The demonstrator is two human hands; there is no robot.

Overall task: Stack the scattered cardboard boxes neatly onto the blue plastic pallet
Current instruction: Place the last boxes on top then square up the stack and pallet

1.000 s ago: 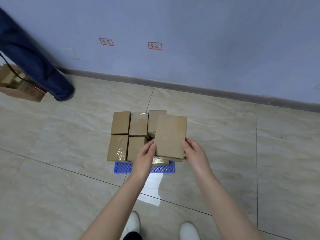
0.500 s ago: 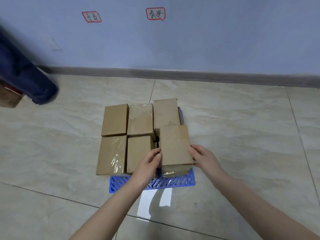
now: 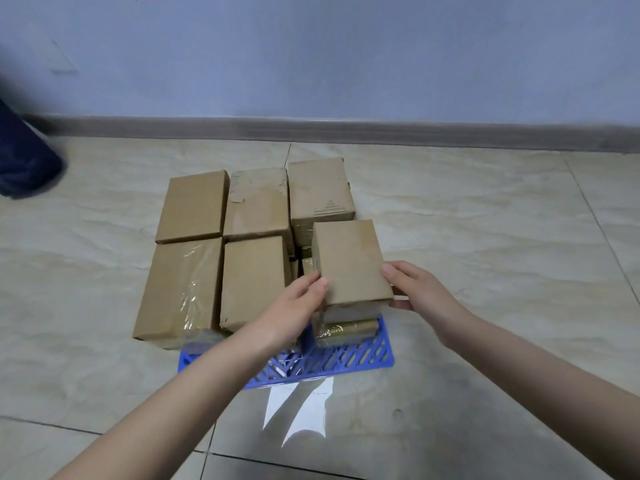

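A blue plastic pallet (image 3: pixel 349 360) lies on the tiled floor, mostly covered by several brown cardboard boxes packed side by side. At its near right corner a plain cardboard box (image 3: pixel 349 261) sits on top of a lower taped box (image 3: pixel 346 329). My left hand (image 3: pixel 294 306) grips the top box's left near edge, thumb on its top. My right hand (image 3: pixel 420 292) holds its right near corner from the side. A taped box (image 3: pixel 180 289) fills the near left, overhanging the pallet's left edge.
A grey skirting board (image 3: pixel 346 128) and blue wall run close behind the stack. A dark blue trouser leg of another person (image 3: pixel 24 168) stands at the far left. Bare tiles (image 3: pixel 502 237) surround the pallet on the right and in front.
The held box has come down onto the near right stack and my hands stay on its sides. The camera has moved closer and lower toward the pallet.
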